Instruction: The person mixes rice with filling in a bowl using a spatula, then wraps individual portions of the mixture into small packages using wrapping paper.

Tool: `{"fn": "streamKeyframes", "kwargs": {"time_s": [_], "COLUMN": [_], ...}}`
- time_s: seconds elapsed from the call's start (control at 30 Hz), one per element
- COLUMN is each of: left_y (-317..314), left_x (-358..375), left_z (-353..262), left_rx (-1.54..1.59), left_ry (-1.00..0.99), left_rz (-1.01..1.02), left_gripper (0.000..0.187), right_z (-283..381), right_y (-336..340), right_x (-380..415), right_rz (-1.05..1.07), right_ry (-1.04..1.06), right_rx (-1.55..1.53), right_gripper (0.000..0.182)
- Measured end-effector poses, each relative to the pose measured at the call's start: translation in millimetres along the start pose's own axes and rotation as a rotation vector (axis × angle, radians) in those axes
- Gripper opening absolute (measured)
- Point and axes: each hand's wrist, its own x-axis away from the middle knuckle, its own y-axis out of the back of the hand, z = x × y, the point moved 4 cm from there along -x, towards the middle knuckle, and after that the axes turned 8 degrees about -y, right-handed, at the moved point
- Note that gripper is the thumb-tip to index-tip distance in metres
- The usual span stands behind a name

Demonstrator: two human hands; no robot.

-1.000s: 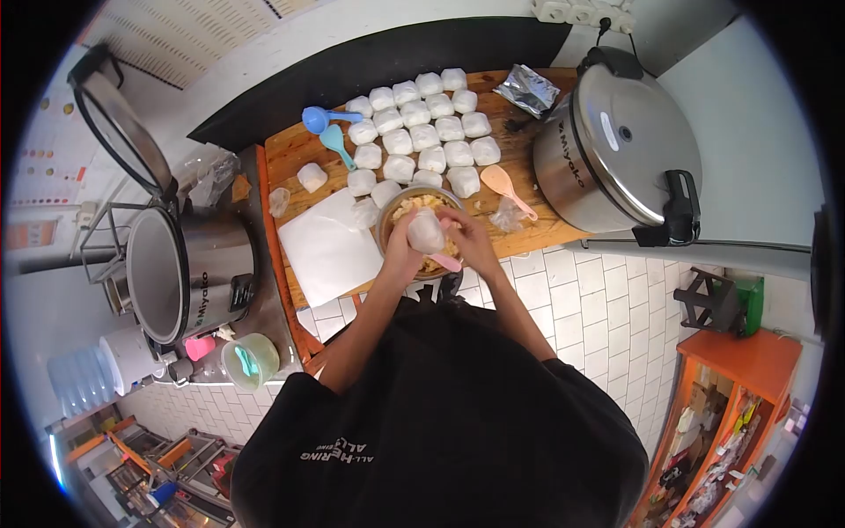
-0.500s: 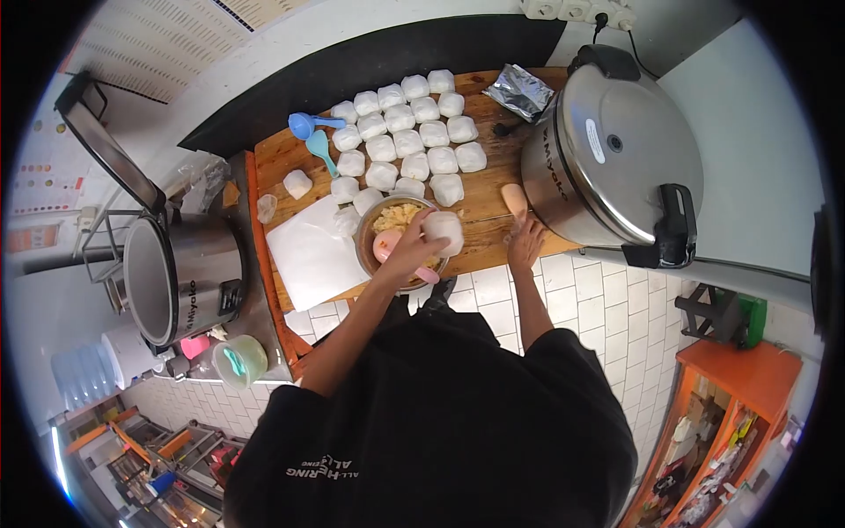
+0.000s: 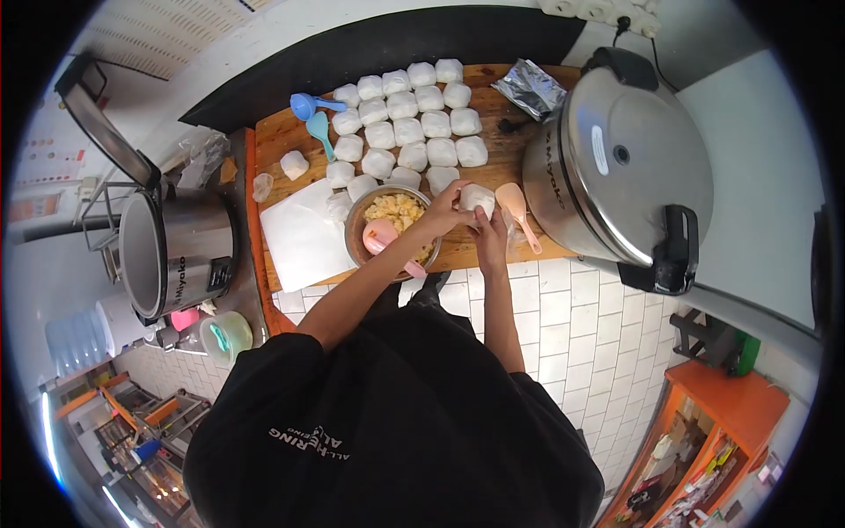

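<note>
Holding a small white wrapped bundle (image 3: 478, 199) between our two hands, we have the fingers of our left hand (image 3: 445, 213) grasping its side and top edge, while the fingers of our right hand (image 3: 490, 232) grasp it from the near side. The bundle is over the brown wooden surface (image 3: 275, 141), between a round metal bowl (image 3: 351, 239) and a peach plastic paddle (image 3: 511, 201). In the bowl we see yellowish crumbly food (image 3: 393, 209) and a pink plastic scoop (image 3: 380, 234), its handle lying across the near rim. Beyond it we have rows of white wrapped bundles (image 3: 407, 132), with a teal plastic spoon (image 3: 318, 127) and a blue plastic scoop (image 3: 304, 106) beside them. White paper sheets (image 3: 304, 239) lie beside the bowl.
</note>
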Motion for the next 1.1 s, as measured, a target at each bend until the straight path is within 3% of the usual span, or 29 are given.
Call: {"fn": "streamKeyframes", "kwargs": {"time_s": [0.07, 0.13, 0.17, 0.2, 0.23, 0.3, 0.37, 0.47, 0.5, 0.53, 0.6, 0.67, 0.73, 0.83, 0.9, 0.97, 1.03, 1.1], "left_y": [19.1, 43.3, 57.5, 68.6, 90.0, 130.5, 153.5, 188.7, 194.7, 198.7, 196.0, 185.9, 178.8, 186.7, 192.7, 195.6, 193.6, 191.7], "left_x": [11.7, 32.5, 46.2, 65.2, 82.9, 125.3, 170.5, 224.5, 237.6, 247.4, 253.4, 246.6, 233.7, 219.2, 214.3, 213.3, 211.0, 206.3], "left_z": [-10.2, -23.8, -37.2, -58.3, -56.1, -37.1, -41.2, -7.6, 4.4, 15.0, 29.9, 38.6, 37.8, 55.1, 61.5, 62.0, 57.1, 50.3], "left_rx": [-0.588, -0.570, -0.554, -0.473, -0.429, -0.364, -0.443, -0.457, -0.484, -0.510, -0.360, -0.089, -0.047, -0.033, 0.027, -0.014, -0.055, -0.148], "left_ry": [-0.134, -0.154, -0.180, -0.096, -0.095, -0.074, -0.025, 0.074, 0.199, 0.321, 0.337, 0.351, 0.326, 0.278, 0.243, 0.239, 0.237, 0.095], "left_rz": [-0.153, -0.212, -0.247, -0.258, -0.294, -0.432, -0.583, -0.679, -0.671, -0.660, -0.629, -0.556, -0.528, -0.463, -0.404, -0.357, -0.310, -0.242], "left_gripper": [0.074, 0.072, 0.070, 0.055, 0.047, 0.032, 0.024, 0.026, 0.028, 0.030, 0.033, 0.037, 0.035, 0.028, 0.025, 0.026, 0.028, 0.030], "right_z": [-5.5, -3.2, -10.1, -17.0, -14.7, -26.0, -51.7, -0.5, 8.2, 19.3, 3.2, -31.4, -53.5, -110.7, -100.5, -81.8, -70.4, -63.0], "right_y": [-1.5, 6.9, 20.8, 32.5, 35.6, 43.4, 55.3, 1.1, -10.5, -30.1, -58.6, -99.6, -141.9, -127.5, -131.5, -126.3, -137.3, -149.8], "right_x": [-23.6, -51.7, -75.5, -97.0, -108.7, -137.7, -160.1, -108.8, -95.3, -72.9, -49.7, -8.2, 45.6, 37.6, 46.2, 46.7, 43.0, 32.3], "right_rz": [-0.027, -0.227, -0.331, -0.434, -0.559, -0.437, -0.499, -0.514, -0.541, -0.587, -0.367, 0.156, 0.389, 0.335, 0.278, 0.097, 0.054, -0.188], "right_ry": [0.016, 0.062, 0.209, 0.359, 0.284, 0.256, 0.305, 0.108, 0.027, 0.104, 0.333, 0.310, 0.349, 0.355, 0.469, 0.205, 0.322, 0.477], "right_rx": [0.131, 0.488, 0.600, 0.705, 0.890, 0.961, 0.864, 1.387, 1.653, 1.633, 1.512, 1.541, 1.910, 2.114, 2.083, 1.926, 1.924, 1.920], "right_gripper": [0.033, 0.038, 0.043, 0.048, 0.059, 0.062, 0.068, 0.069, 0.068, 0.061, 0.053, 0.046, 0.035, 0.025, 0.021, 0.022, 0.022, 0.030]}}
